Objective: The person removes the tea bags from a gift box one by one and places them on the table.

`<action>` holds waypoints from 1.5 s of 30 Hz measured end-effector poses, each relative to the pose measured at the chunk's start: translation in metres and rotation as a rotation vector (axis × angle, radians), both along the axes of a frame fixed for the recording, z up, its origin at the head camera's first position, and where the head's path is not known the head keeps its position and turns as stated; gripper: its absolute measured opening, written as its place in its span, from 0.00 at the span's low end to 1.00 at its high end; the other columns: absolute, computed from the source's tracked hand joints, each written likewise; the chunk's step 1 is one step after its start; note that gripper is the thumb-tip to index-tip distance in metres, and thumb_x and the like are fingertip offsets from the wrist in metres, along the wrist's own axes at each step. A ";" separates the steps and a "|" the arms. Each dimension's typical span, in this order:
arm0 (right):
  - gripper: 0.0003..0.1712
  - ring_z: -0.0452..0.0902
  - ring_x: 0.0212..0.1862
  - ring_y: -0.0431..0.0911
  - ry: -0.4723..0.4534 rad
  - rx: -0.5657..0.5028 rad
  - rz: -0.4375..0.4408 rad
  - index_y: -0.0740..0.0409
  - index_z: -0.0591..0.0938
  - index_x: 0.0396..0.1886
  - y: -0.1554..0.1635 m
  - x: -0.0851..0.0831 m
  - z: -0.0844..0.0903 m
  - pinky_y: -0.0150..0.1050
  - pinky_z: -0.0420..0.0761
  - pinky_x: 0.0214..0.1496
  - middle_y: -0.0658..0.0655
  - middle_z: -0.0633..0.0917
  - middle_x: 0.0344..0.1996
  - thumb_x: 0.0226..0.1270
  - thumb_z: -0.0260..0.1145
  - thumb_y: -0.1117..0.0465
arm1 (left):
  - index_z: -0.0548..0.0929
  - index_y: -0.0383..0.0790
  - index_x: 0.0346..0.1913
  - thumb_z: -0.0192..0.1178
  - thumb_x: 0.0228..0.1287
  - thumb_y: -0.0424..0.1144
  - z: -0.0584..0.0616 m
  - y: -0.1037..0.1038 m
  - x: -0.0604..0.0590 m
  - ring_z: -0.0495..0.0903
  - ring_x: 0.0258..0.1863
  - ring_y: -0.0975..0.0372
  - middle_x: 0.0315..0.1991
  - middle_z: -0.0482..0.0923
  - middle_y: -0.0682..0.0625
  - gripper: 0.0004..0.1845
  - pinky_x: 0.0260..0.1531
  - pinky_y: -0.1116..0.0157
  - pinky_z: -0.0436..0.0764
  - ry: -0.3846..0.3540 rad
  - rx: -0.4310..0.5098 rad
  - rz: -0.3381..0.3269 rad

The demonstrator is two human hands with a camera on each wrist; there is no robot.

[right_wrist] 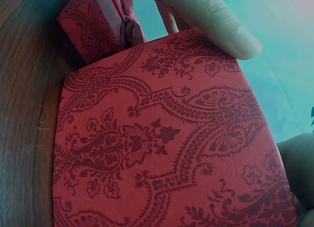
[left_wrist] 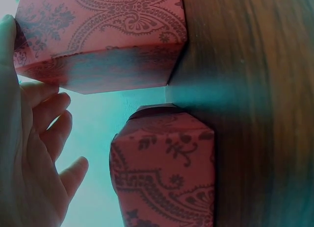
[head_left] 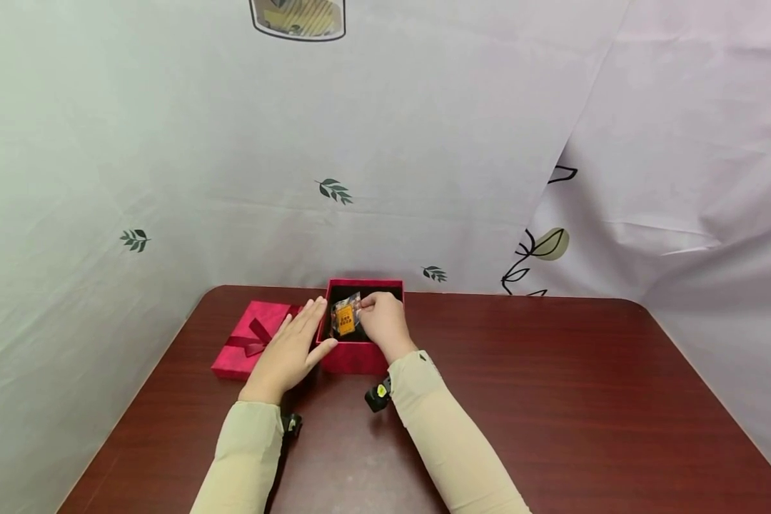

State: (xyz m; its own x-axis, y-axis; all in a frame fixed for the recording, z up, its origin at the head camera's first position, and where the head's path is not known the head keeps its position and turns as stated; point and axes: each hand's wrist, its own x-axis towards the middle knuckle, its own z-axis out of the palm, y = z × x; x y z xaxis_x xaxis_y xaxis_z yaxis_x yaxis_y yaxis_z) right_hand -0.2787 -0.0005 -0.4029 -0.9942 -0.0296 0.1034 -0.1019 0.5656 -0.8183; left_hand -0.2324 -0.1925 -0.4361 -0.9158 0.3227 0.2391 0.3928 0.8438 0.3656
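An open red box (head_left: 353, 357) with a dark inside stands at the far middle of the table. My right hand (head_left: 366, 305) reaches into it and pinches a small clear packet (head_left: 345, 318) with an orange label. My left hand (head_left: 303, 334) lies flat against the box's left wall, fingers straight, thumb on the front corner. In the left wrist view the patterned box wall (left_wrist: 98, 36) is at the top, with my left hand (left_wrist: 29, 153) beside it. The right wrist view is filled by the box wall (right_wrist: 162, 138), with the left thumb (right_wrist: 216, 26) at its top edge.
The box's red lid (head_left: 247, 350) with a ribbon bow lies just left of the box; it also shows in the wrist views, lid (left_wrist: 164, 173) and lid (right_wrist: 93, 26). The dark wooden table (head_left: 552, 400) is backed by white printed cloth (head_left: 424, 143).
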 end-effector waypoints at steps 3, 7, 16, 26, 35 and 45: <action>0.07 0.84 0.39 0.49 0.023 -0.015 0.012 0.62 0.88 0.41 0.002 0.002 0.001 0.44 0.86 0.42 0.57 0.89 0.36 0.68 0.66 0.67 | 0.54 0.39 0.81 0.54 0.74 0.59 0.001 0.000 0.001 0.50 0.79 0.47 0.81 0.52 0.43 0.43 0.76 0.42 0.50 -0.009 -0.002 0.001; 0.08 0.84 0.40 0.50 0.041 -0.039 0.026 0.62 0.88 0.44 0.007 0.005 0.006 0.44 0.87 0.42 0.58 0.88 0.36 0.70 0.66 0.65 | 0.53 0.39 0.81 0.53 0.74 0.60 0.002 0.001 0.000 0.50 0.80 0.47 0.81 0.52 0.44 0.43 0.76 0.43 0.49 -0.019 -0.013 0.001; 0.10 0.82 0.32 0.46 0.099 -0.170 -0.001 0.61 0.88 0.46 0.029 0.012 0.013 0.41 0.85 0.36 0.56 0.87 0.33 0.69 0.67 0.64 | 0.53 0.39 0.81 0.54 0.74 0.60 0.003 0.000 0.000 0.50 0.79 0.46 0.81 0.52 0.43 0.44 0.76 0.42 0.49 -0.021 -0.026 0.003; 0.11 0.85 0.38 0.46 0.057 -0.444 0.004 0.65 0.87 0.49 0.064 0.022 0.010 0.45 0.89 0.41 0.61 0.87 0.38 0.69 0.66 0.68 | 0.54 0.38 0.81 0.55 0.73 0.59 0.001 -0.001 0.001 0.51 0.79 0.46 0.80 0.52 0.43 0.44 0.77 0.44 0.50 -0.017 -0.021 -0.004; 0.12 0.82 0.35 0.43 -0.011 -0.551 -0.046 0.65 0.87 0.50 0.090 0.025 0.008 0.49 0.88 0.46 0.62 0.87 0.43 0.69 0.67 0.68 | 0.55 0.37 0.80 0.55 0.73 0.59 0.000 -0.004 0.001 0.52 0.78 0.44 0.80 0.53 0.41 0.44 0.76 0.42 0.52 0.013 -0.018 -0.010; 0.14 0.83 0.34 0.41 -0.016 -0.623 -0.115 0.66 0.84 0.53 0.115 0.018 0.005 0.36 0.86 0.39 0.58 0.87 0.40 0.70 0.64 0.67 | 0.54 0.39 0.81 0.56 0.73 0.58 -0.001 -0.005 0.000 0.52 0.79 0.46 0.81 0.52 0.43 0.43 0.76 0.43 0.51 0.005 -0.021 -0.025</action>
